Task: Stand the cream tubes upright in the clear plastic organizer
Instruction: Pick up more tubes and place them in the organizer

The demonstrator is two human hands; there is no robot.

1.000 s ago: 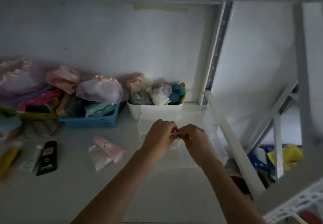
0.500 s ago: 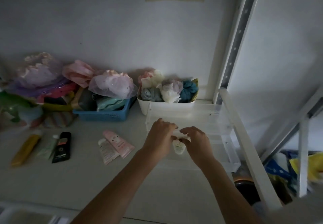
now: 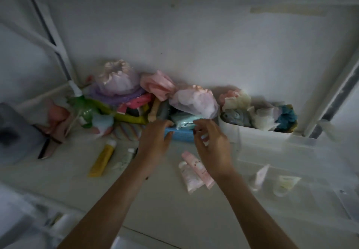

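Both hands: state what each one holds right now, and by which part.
Nothing is held. The left hand and right hand hover with fingers spread and empty above the shelf; the pink tubes lie untouched below the right hand.

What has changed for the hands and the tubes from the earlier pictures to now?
Both hands have left the clear organizer and moved left; the left hand and right hand now hover, empty, above the shelf near the pink tubes. The small tube they held is released; two tubes show inside the organizer. The yellow tube and the pink tubes lie as before.
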